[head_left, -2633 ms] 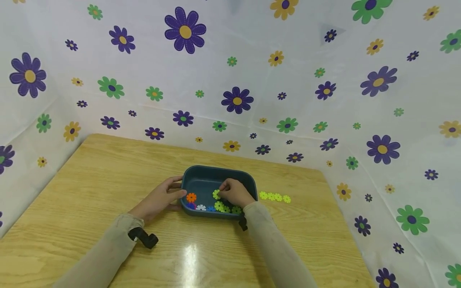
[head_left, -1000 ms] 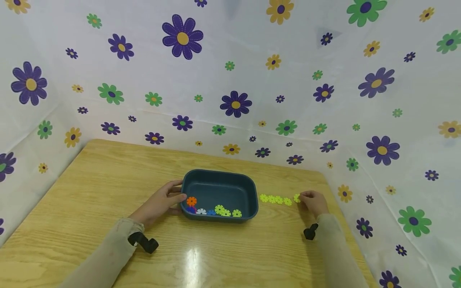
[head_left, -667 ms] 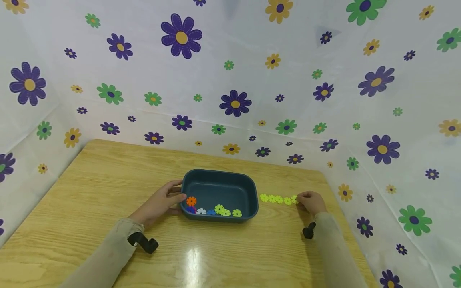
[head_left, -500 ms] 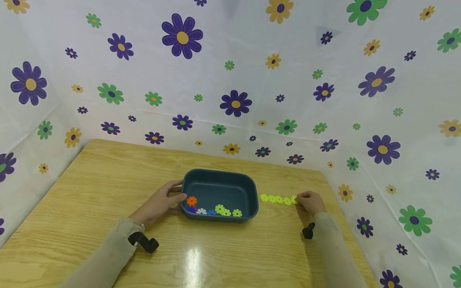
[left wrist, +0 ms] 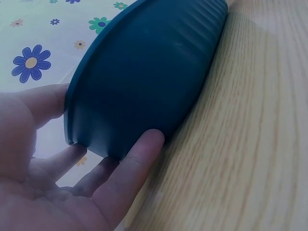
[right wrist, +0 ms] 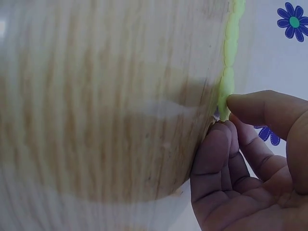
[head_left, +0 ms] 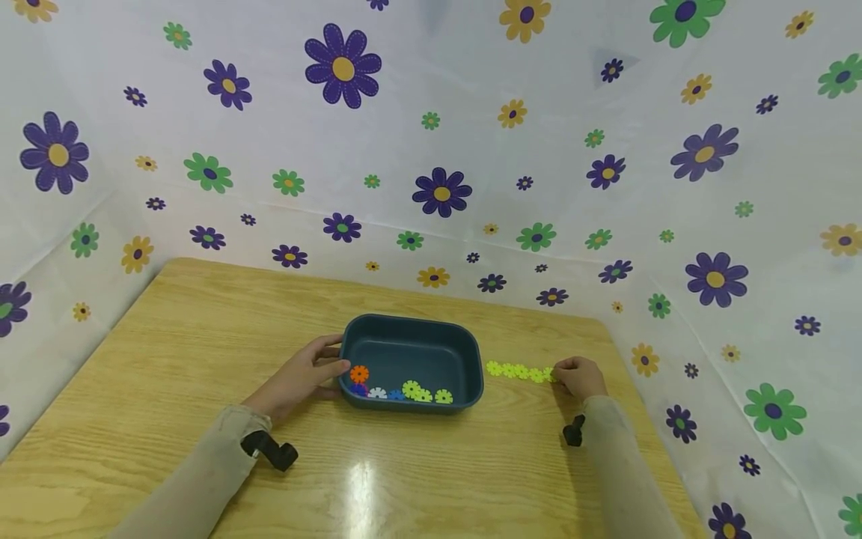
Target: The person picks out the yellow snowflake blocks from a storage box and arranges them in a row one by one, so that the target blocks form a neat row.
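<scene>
Far left of the tray (head_left: 411, 359) and on round behind it to the far right, a white sheet (head_left: 269, 135) printed with purple, green and yellow flowers. Beneath the tray and spreading out on both sides of it, a pale wood-grain worktop (head_left: 222, 337). Left of the tray and nearer the viewer, a beige left sleeve (head_left: 202, 464) with a black wrist mount (head_left: 271, 451). At the tray's left end, the left hand (head_left: 301, 378), gripping it with thumb on the rim and fingers against the outer wall. Inside the dark teal, round-cornered tray, along its near side, small notched discs: an orange disc (head_left: 360, 373), just below it a blue-violet piece (head_left: 358, 390) with a hint of magenta, then a white disc (head_left: 377, 393), a blue disc (head_left: 396, 395) and three yellow-green discs (head_left: 423, 396), two touching and one slightly apart. Just right of the tray, on the worktop, a row of five yellow discs (head_left: 521, 371), leading away from it; impossible to tell whether slotted together. At the row's end farthest from the tray, the right hand (head_left: 581, 378), pinching the last disc (head_left: 548, 374) between thumb and fingertips. Nearer the viewer, right of the tray, a matching right sleeve (head_left: 622, 464).
</scene>
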A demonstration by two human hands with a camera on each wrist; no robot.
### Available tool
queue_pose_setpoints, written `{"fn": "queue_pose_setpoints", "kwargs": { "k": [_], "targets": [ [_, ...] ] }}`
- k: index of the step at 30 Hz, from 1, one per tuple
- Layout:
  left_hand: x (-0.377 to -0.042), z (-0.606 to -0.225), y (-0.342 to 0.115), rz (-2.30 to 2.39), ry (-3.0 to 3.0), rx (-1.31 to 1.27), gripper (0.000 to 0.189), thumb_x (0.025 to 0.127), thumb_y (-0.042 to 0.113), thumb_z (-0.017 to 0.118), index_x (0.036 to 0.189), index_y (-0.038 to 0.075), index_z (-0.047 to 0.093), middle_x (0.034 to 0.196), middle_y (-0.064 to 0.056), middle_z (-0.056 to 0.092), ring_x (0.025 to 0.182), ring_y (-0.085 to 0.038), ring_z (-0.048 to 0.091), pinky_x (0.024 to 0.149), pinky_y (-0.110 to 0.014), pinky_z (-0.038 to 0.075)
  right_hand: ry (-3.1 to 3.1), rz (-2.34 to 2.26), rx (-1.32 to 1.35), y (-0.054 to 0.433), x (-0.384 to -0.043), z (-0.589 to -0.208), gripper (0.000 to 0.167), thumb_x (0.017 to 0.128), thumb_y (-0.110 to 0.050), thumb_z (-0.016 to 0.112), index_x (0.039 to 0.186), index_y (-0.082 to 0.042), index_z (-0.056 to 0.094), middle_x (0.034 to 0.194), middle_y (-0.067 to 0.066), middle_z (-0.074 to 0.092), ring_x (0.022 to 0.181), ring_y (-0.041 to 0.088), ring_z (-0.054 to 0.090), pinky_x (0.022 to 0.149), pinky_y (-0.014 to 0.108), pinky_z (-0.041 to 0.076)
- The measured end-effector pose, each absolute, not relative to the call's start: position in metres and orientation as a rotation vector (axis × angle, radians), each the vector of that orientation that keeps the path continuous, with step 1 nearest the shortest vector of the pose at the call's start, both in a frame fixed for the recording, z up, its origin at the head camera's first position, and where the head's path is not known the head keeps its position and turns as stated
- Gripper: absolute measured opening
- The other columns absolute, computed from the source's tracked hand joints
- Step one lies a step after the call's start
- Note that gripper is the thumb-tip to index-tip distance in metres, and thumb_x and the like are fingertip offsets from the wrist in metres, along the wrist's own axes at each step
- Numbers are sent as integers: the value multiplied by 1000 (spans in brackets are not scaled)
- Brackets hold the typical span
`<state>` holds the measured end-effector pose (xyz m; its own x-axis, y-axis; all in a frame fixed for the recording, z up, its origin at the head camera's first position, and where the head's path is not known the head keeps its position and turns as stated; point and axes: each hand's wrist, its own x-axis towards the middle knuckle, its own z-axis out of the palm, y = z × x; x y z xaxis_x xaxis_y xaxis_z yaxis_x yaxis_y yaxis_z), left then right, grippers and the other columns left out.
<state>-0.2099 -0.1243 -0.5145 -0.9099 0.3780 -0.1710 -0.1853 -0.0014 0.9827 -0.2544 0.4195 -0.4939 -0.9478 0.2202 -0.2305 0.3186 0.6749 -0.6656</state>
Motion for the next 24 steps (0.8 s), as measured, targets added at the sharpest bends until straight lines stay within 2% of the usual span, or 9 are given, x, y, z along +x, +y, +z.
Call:
{"fn": "queue_pose_setpoints", "kwargs": {
  "k": [7,17,24],
  "targets": [
    [-207,-509,-124,1965,1894,201,75,101,28,69,162,11,28,158,-28,36,133,-44,53,92,-49,60,2753,-1143,432,423,-254,-495,25,96,-15,65,111,4,68,95,12,69,78,20,64,67,33,57],
    [-208,-511,-124,1979,1883,218,75,102,28,68,162,11,27,158,-28,35,135,-45,51,93,-50,60,2754,-1174,408,418,-243,-481,27,99,-14,62,116,7,65,102,17,68,83,21,67,73,34,62],
    [-209,-514,-123,1968,1898,199,75,101,30,69,162,13,29,158,-27,36,133,-43,53,93,-49,60,2798,-1173,319,399,-235,-455,32,103,-19,62,124,5,61,116,22,66,95,31,67,81,41,62]
  ]
}}
